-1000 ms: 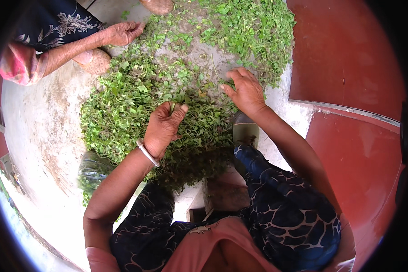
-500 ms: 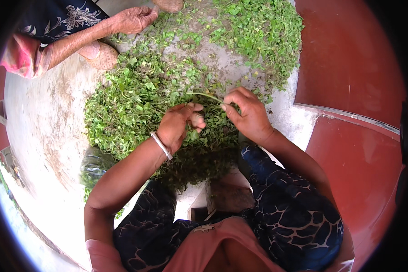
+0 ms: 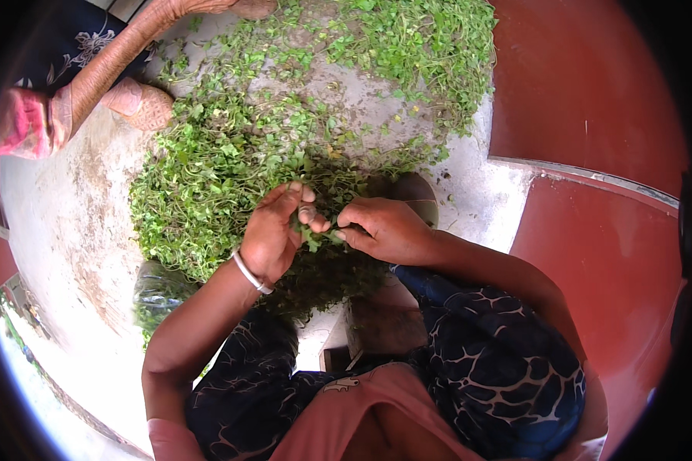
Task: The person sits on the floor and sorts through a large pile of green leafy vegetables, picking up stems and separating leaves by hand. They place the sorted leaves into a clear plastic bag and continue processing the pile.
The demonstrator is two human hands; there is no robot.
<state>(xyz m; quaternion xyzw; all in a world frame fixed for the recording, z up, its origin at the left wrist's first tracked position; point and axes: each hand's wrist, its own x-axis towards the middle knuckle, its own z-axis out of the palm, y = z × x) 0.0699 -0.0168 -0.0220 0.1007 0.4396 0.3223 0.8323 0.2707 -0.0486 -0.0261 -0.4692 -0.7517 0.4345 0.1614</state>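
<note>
My left hand [image 3: 273,230], with a white bangle at the wrist, is curled with its fingers closed around a small leafy green sprig [image 3: 313,240]. The leaves stick out below its fingertips. From the right, my right hand [image 3: 388,230] meets it, thumb and forefinger pinched at the edge of the same sprig. Both hands are above a spread heap of leafy green herbs [image 3: 207,184] on the ground. Shadow darkens the part of the heap near my knees, and my hands hide some of it.
A second green pile [image 3: 430,54] lies at the far right. Another person's forearm [image 3: 104,65] and shoe [image 3: 142,106] are at the upper left. A clear plastic bottle-like thing [image 3: 161,286] stands by the heap's left edge. Red panels [image 3: 592,253] are on the right.
My right hand has come down and left to my left hand; the long stem it held out no longer shows. My left hand has shifted slightly left. The other person's hand has moved up and left.
</note>
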